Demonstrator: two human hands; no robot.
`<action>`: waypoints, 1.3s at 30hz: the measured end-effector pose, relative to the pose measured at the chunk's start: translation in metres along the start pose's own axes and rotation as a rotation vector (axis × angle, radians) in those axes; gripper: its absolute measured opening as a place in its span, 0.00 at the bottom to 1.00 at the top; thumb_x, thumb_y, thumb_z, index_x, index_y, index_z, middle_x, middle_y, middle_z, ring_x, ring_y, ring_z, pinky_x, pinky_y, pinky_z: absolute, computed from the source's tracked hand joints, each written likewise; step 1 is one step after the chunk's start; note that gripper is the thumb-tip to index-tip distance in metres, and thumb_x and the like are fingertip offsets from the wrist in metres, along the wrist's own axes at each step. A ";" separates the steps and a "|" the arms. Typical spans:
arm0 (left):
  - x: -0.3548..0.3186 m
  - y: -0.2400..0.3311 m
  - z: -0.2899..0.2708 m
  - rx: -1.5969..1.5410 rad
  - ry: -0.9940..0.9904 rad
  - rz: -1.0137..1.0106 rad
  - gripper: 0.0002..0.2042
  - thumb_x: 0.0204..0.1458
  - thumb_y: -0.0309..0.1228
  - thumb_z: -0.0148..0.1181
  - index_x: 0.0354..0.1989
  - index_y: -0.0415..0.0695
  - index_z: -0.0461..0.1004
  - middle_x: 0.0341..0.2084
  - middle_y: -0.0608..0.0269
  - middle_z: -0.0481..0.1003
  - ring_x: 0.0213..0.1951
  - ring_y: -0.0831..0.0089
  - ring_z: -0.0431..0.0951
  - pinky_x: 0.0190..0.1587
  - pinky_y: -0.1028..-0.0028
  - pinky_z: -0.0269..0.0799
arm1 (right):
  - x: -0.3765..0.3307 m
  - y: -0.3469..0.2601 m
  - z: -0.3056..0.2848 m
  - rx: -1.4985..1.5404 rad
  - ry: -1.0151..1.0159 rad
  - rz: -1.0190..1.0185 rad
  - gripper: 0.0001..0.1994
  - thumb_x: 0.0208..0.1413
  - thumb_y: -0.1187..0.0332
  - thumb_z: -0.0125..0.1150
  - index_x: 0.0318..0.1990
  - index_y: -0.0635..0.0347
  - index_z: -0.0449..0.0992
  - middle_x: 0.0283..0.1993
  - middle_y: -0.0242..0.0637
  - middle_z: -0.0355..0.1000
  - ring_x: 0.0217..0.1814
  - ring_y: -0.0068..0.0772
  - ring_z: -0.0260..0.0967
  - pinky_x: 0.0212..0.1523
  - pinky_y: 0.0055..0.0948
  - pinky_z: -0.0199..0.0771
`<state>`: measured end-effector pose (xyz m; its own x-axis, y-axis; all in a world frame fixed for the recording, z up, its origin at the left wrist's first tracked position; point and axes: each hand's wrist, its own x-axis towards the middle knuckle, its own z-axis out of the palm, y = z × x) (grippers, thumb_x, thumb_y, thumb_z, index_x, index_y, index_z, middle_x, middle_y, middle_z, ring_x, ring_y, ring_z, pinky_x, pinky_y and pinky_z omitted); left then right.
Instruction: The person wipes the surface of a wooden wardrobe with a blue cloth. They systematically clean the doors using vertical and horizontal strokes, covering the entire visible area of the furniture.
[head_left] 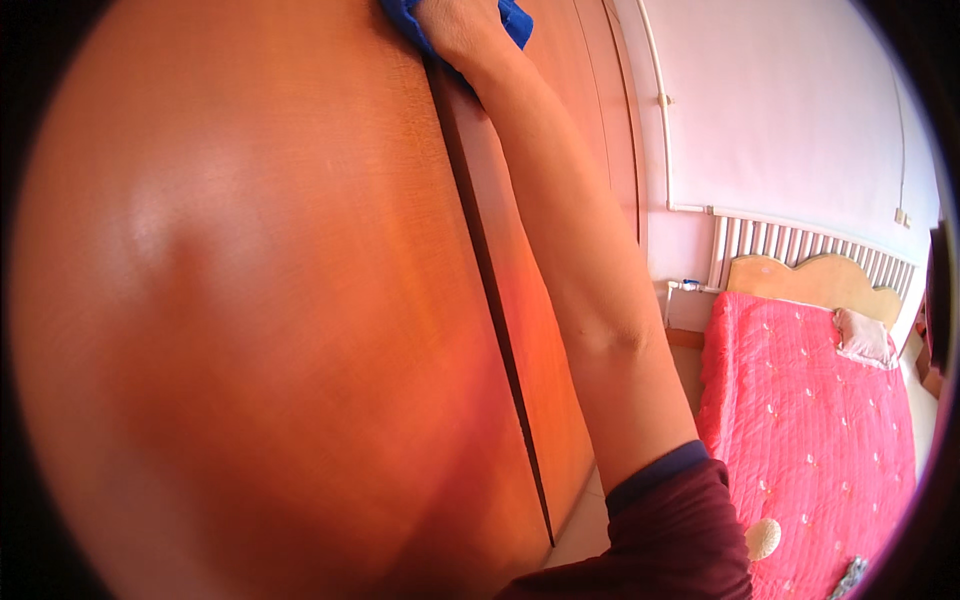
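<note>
My right arm stretches up from the lower edge, its dark red sleeve pushed to the elbow. At the top edge my right hand [458, 28] has a blue cloth [516, 24] bunched under it, showing on both sides of the wrist. The fingers are cut off by the picture's edge. The cloth lies against a large, glossy orange-brown wooden panel [280, 260], close to a long dark gap [490, 290] between this panel and a narrower wooden one [545, 370]. My left hand is out of view.
A bed with a pink quilt [800, 430], a small pillow [865, 338] and a wavy wooden headboard [815, 285] stands to the right. Behind it is a white radiator [800, 240]. White pipes [662, 120] run along the wall. A pale rounded object [763, 539] shows beside my sleeve.
</note>
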<state>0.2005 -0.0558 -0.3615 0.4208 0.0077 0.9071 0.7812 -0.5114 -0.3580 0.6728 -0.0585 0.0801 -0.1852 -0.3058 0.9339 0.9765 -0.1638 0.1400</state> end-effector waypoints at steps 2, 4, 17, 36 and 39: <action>0.007 0.015 0.006 -0.009 0.000 -0.020 0.25 0.53 0.46 0.61 0.55 0.45 0.65 0.60 0.51 0.62 0.66 0.40 0.54 0.64 0.35 0.49 | -0.008 -0.004 -0.004 0.020 -0.003 -0.010 0.27 0.69 0.57 0.35 0.68 0.68 0.55 0.70 0.58 0.53 0.73 0.57 0.50 0.71 0.48 0.47; 0.017 0.034 0.013 -0.013 0.010 -0.034 0.25 0.54 0.46 0.61 0.55 0.45 0.64 0.61 0.51 0.62 0.66 0.40 0.53 0.64 0.34 0.48 | -0.009 -0.007 -0.009 0.012 0.030 -0.094 0.27 0.68 0.58 0.37 0.67 0.69 0.56 0.69 0.59 0.55 0.72 0.60 0.51 0.70 0.49 0.48; 0.084 0.166 0.051 0.081 -0.045 -0.133 0.27 0.54 0.48 0.61 0.55 0.45 0.61 0.63 0.52 0.57 0.68 0.39 0.46 0.63 0.30 0.45 | -0.040 0.023 -0.013 0.447 0.247 -0.380 0.25 0.56 0.52 0.51 0.52 0.63 0.73 0.57 0.49 0.68 0.62 0.54 0.61 0.65 0.51 0.54; 0.116 0.204 0.074 0.172 0.008 -0.136 0.22 0.55 0.45 0.59 0.50 0.44 0.65 0.59 0.48 0.61 0.66 0.38 0.53 0.63 0.34 0.49 | -0.142 0.398 -0.022 0.127 0.014 0.331 0.27 0.67 0.55 0.39 0.65 0.65 0.63 0.70 0.52 0.57 0.74 0.48 0.50 0.72 0.38 0.48; 0.116 0.204 0.072 0.195 0.064 -0.127 0.22 0.55 0.44 0.59 0.52 0.45 0.66 0.59 0.48 0.64 0.65 0.39 0.57 0.63 0.36 0.51 | -0.173 0.389 -0.040 0.161 -0.156 0.530 0.30 0.67 0.51 0.36 0.69 0.64 0.55 0.72 0.50 0.53 0.76 0.47 0.46 0.74 0.38 0.44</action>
<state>0.4420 -0.0970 -0.3451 0.2884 0.0034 0.9575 0.9028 -0.3341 -0.2707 1.0803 -0.1065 -0.0400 0.3406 -0.1630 0.9260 0.9383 0.1223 -0.3236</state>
